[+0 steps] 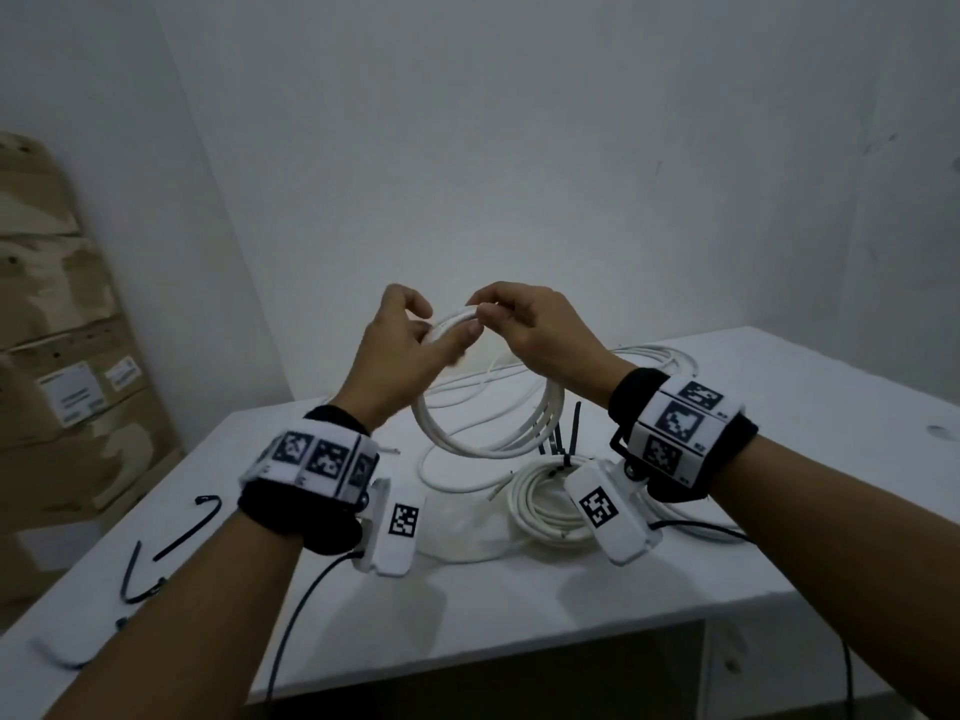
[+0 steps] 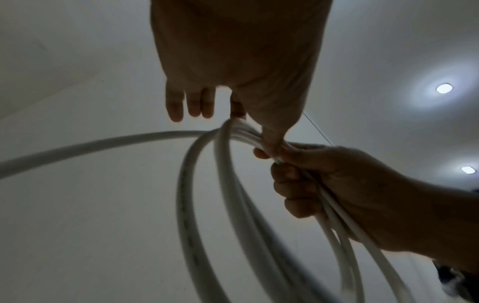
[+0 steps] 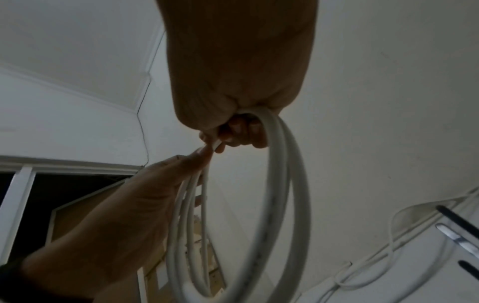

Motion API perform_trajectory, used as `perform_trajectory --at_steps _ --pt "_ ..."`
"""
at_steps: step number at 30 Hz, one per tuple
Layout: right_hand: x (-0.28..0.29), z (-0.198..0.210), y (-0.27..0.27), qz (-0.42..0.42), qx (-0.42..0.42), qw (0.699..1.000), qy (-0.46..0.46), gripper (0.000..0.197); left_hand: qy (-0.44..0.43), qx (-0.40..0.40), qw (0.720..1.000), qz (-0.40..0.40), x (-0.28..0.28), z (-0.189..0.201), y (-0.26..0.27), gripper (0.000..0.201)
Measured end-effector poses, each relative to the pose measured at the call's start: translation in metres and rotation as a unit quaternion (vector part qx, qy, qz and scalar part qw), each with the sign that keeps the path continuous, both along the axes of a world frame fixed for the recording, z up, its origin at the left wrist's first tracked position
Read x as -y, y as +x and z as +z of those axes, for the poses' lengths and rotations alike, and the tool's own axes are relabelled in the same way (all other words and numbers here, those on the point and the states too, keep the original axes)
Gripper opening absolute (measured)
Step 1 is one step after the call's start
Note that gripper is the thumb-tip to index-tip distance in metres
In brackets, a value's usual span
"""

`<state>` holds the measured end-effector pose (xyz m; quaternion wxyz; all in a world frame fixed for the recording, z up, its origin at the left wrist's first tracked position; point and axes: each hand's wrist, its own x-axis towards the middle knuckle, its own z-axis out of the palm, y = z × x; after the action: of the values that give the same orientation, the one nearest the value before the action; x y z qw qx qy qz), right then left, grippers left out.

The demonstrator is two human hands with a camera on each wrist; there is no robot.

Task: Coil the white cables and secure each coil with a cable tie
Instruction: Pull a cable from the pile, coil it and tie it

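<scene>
A white cable coil (image 1: 553, 407) of several loops hangs above the white table (image 1: 779, 485), held at its top by both hands. My left hand (image 1: 441, 324) pinches the loops between thumb and index finger, with the other fingers spread loose. My right hand (image 1: 493, 314) has its fingers curled round the same bundle just to the right. In the left wrist view, the left hand (image 2: 249, 123) presses its thumb on the coil (image 2: 186, 194) next to the right hand (image 2: 293, 174). In the right wrist view, the right hand (image 3: 233, 133) grips the coil (image 3: 293, 184).
A second white coil (image 1: 535, 506) lies on the table under my right wrist, with black cable ties (image 1: 574, 423) beside it. More black ties (image 1: 182, 532) lie at the table's left. Loose white cable (image 1: 660, 353) sits at the back. Cardboard boxes (image 1: 67, 330) stand at the left.
</scene>
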<state>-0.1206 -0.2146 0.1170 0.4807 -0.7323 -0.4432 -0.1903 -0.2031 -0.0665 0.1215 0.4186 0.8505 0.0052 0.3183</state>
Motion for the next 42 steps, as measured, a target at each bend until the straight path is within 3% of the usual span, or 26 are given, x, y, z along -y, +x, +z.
perform_trajectory --at_steps 3,5,7,9,12,15,17,19,21,24,25,26,27,28,31,33,35,38,40,42 --pt "-0.005 0.003 0.001 0.017 0.03 0.999 0.023 0.015 -0.107 -0.12 0.981 -0.109 -0.006 0.014 -0.007 0.032" --pt "-0.01 0.002 0.003 0.008 0.043 0.998 0.04 0.014 -0.191 -0.179 0.95 -0.173 -0.01 0.019 -0.008 0.037" --pt "-0.016 -0.001 0.003 -0.004 0.044 0.998 0.05 0.015 -0.254 -0.182 0.934 -0.174 -0.01 0.019 -0.008 0.042" --pt "-0.022 -0.003 0.001 0.001 0.02 0.998 0.055 0.016 -0.249 -0.152 0.948 -0.127 -0.01 0.016 -0.006 0.043" --pt "-0.027 -0.011 -0.001 -0.011 -0.069 0.995 0.065 0.027 -0.234 -0.107 0.963 -0.075 -0.014 0.013 -0.005 0.042" --pt "-0.024 -0.043 -0.018 -0.072 -0.168 0.975 0.128 0.026 -0.276 -0.067 0.958 -0.043 -0.028 0.018 -0.011 0.04" --pt "-0.024 -0.077 -0.043 -0.018 -0.314 0.945 0.096 0.033 -0.296 -0.058 0.953 -0.03 -0.037 0.022 -0.015 0.039" --pt "-0.032 -0.107 -0.072 0.079 -0.489 0.869 -0.003 0.04 -0.311 -0.055 0.949 -0.023 -0.042 0.025 -0.019 0.039" --pt "-0.048 -0.13 -0.094 0.147 -0.633 0.758 -0.054 0.052 -0.324 -0.059 0.944 -0.023 -0.045 0.024 -0.022 0.04" --pt "-0.078 -0.148 -0.108 0.187 -0.795 0.57 0.092 0.055 -0.337 -0.065 0.939 -0.03 -0.049 0.021 -0.031 0.04" --pt "-0.087 -0.149 -0.112 0.185 -0.823 0.512 0.16 0.045 -0.338 -0.067 0.938 -0.029 -0.051 0.02 -0.034 0.04" --pt "-0.096 -0.148 -0.116 0.181 -0.834 0.48 0.206 0.031 -0.338 -0.068 0.938 -0.028 -0.054 0.02 -0.038 0.04" --pt "-0.103 -0.146 -0.121 0.174 -0.83 0.482 0.22 0.016 -0.336 -0.07 0.939 -0.025 -0.057 0.02 -0.042 0.04" --pt "-0.108 -0.143 -0.126 0.167 -0.818 0.51 0.207 0.009 -0.333 -0.072 0.94 -0.021 -0.061 0.021 -0.047 0.04" --pt "-0.113 -0.129 -0.146 0.148 -0.751 0.639 0.078 0.017 -0.33 -0.08 0.94 -0.013 -0.076 0.028 -0.06 0.041" --pt "-0.108 -0.118 -0.162 0.165 -0.693 0.702 -0.005 0.012 -0.33 -0.089 0.94 -0.012 -0.084 0.031 -0.068 0.041" --pt "-0.102 -0.113 -0.168 0.179 -0.626 0.759 -0.025 0.02 -0.33 -0.097 0.939 -0.013 -0.089 0.033 -0.076 0.041" --pt "-0.088 -0.109 -0.154 0.139 -0.473 0.87 0.011 0.033 -0.33 -0.114 0.937 -0.022 -0.093 0.031 -0.088 0.041" --pt "-0.073 -0.1 -0.133 0.111 -0.402 0.908 0.044 0.031 -0.342 -0.126 0.931 -0.035 -0.094 0.027 -0.094 0.041" --pt "-0.057 -0.088 -0.11 0.099 -0.392 0.909 0.096 0.03 -0.363 -0.134 0.92 -0.055 -0.094 0.022 -0.096 0.041"
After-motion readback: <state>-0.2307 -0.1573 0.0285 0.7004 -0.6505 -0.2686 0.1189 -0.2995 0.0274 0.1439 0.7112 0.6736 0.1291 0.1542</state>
